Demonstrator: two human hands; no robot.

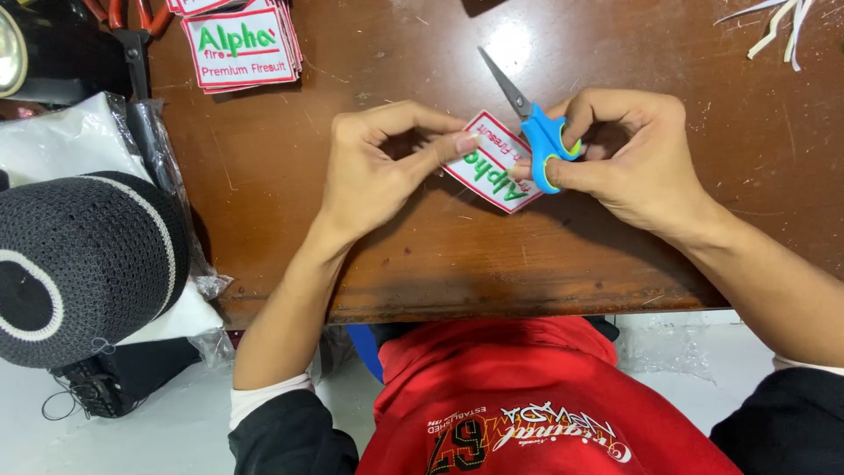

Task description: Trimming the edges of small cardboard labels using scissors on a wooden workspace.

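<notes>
A: Left hand [374, 171]?
B: Pinching patch [489, 163] at its near-left edge, thumb and forefinger closed on it. White embroidered patch, red border, green lettering, held just above table [264, 176], tilted.

A: Right hand [629, 154]?
B: Curled tight around blue scissors [532, 123], fingers through the loops, fingertips also touching patch's right edge. Blades look shut, pointing up-left, away from body, lying over the patch's top corner. Not cutting right now, probably; blade tips hard to read against the wood.

A: Step in hand?
B: Judged as trimming the patch border, mid-reposition: patch being turned or lined up between cuts.

A: Next move calls for?
B: Opening blades, sliding patch edge between them, keeping left grip firm and left fingertips clear of the cut line. Close to red border, so small snips only.

A: Anything else nearby?
B: Stack [239, 44] of matching patches at top left, well apart. Orange-handled scissors [132, 22] beside it. White trimmings [778, 26] top right. Dark knit cap [83, 264] at left edge, off the table, on plastic bags [61, 141].
</notes>
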